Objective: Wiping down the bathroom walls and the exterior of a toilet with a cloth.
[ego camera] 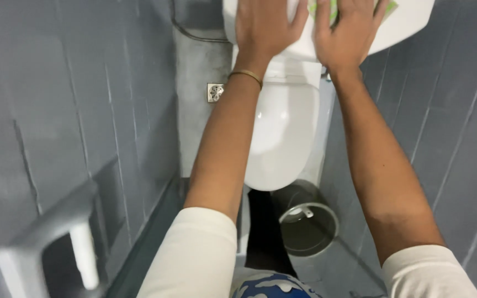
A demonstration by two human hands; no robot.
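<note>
Both my arms reach forward over a white toilet with its lid down. My left hand, with a thin gold bangle on the wrist, lies flat with fingers spread on the white cistern top. My right hand presses flat on a green cloth that lies on the same cistern top; only small bits of the cloth show around the fingers.
Grey tiled walls close in on both sides. A grey round bin stands on the floor right of the toilet. A grey paper holder juts from the left wall. A small metal valve sits on the back wall.
</note>
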